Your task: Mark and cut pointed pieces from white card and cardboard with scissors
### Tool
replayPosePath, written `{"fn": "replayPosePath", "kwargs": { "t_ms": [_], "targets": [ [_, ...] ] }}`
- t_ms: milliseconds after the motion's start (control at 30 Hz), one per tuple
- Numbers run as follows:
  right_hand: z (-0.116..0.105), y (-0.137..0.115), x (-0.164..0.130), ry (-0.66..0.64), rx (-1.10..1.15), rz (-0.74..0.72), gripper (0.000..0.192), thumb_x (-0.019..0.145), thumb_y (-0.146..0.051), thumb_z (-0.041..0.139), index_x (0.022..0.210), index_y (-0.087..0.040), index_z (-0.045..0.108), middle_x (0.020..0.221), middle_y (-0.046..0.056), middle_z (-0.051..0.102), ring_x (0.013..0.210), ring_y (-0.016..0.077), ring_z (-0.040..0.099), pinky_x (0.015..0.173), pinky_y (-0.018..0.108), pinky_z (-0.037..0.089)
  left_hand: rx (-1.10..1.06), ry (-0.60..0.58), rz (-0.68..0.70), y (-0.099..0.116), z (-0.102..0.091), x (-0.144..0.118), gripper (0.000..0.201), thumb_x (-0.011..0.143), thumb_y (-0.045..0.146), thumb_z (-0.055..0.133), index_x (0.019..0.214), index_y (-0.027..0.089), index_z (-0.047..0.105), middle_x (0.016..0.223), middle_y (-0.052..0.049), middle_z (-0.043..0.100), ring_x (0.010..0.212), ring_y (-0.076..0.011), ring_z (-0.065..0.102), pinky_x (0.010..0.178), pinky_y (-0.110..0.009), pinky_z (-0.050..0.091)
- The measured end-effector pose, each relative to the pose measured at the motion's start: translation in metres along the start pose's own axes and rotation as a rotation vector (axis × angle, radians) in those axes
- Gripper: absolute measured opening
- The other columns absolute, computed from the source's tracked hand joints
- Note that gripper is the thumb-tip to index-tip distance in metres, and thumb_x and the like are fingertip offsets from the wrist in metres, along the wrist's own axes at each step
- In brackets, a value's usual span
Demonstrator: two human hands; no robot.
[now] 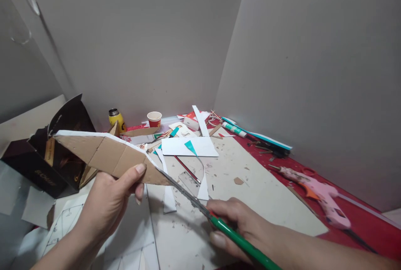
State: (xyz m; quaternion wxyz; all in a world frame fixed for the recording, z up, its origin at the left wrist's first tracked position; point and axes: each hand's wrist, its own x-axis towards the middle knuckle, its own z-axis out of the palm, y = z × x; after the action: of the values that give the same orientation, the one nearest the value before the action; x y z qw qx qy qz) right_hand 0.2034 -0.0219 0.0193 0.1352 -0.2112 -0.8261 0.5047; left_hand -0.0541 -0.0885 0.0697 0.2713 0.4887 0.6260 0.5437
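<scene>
My left hand (115, 194) pinches a long cardboard piece (109, 157) by its lower edge, thumb on the brown face. White paper edges the top of this piece, and crease lines cross it. In my right hand (241, 224) is a pair of scissors (197, 205) with green handles. The blades reach up to the left and meet the right tip of the cardboard along its white edge. Just behind the blades, a narrow white strip (203, 186) with a teal end lies on the board.
A pink glue gun (322, 199) rests on the red cloth at right. A dark box (40, 169) stands at left, near a yellow bottle (115, 118) and a paper cup (154, 119). Paper scraps (188, 146) and a pencil (187, 169) lie on the pale board (250, 194). Grey walls rise behind.
</scene>
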Motion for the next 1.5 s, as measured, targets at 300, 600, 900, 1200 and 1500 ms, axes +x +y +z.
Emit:
{"fn": "replayPosePath", "kwargs": {
  "t_ms": [300,600,900,1200,1500],
  "targets": [
    [0.006,0.001,0.003,0.039,-0.032,-0.020,0.028,0.084,-0.039,0.053,0.069,-0.022,0.037,0.059,-0.008,0.031,0.053,0.0098,0.029,0.048,0.022,0.028,-0.114,-0.057,-0.060,-0.004,-0.001,0.000,0.048,0.083,0.043,0.063,0.040,0.022,0.055,0.052,-0.002,0.057,0.064,-0.0191,0.056,0.057,-0.027,0.043],
    [0.003,-0.011,0.001,0.096,-0.143,0.028,0.026,0.086,-0.044,0.059,0.079,-0.019,0.058,0.060,-0.005,0.043,0.053,0.0115,0.039,0.050,0.021,0.040,-0.051,-0.063,-0.087,-0.006,0.006,-0.006,0.054,0.084,0.050,0.061,0.038,0.023,0.054,0.055,-0.002,0.061,0.069,-0.0192,0.059,0.071,-0.027,0.043],
    [0.009,0.002,0.002,0.047,-0.080,-0.050,0.033,0.092,-0.048,0.048,0.075,-0.020,0.047,0.060,-0.006,0.037,0.053,0.0103,0.034,0.050,0.022,0.034,-0.001,-0.051,-0.092,-0.004,0.008,-0.009,0.053,0.083,0.049,0.061,0.038,0.022,0.054,0.057,-0.004,0.065,0.069,-0.0214,0.061,0.069,-0.029,0.046],
    [0.017,0.021,0.007,0.060,-0.003,-0.146,0.044,0.091,-0.060,0.044,0.076,-0.020,0.046,0.059,-0.006,0.033,0.051,0.0092,0.029,0.046,0.022,0.028,-0.090,-0.110,-0.114,-0.007,0.007,-0.010,0.052,0.086,0.050,0.060,0.041,0.023,0.055,0.058,-0.002,0.064,0.074,-0.0208,0.059,0.077,-0.028,0.041],
    [0.016,0.019,0.010,0.097,-0.047,-0.142,0.045,0.088,-0.063,0.050,0.085,-0.019,0.055,0.061,-0.006,0.031,0.054,0.0110,0.029,0.049,0.023,0.033,-0.197,-0.135,-0.169,-0.008,0.012,-0.015,0.051,0.084,0.051,0.061,0.041,0.024,0.055,0.050,-0.001,0.061,0.065,-0.0210,0.059,0.066,-0.028,0.043]
  ]
}}
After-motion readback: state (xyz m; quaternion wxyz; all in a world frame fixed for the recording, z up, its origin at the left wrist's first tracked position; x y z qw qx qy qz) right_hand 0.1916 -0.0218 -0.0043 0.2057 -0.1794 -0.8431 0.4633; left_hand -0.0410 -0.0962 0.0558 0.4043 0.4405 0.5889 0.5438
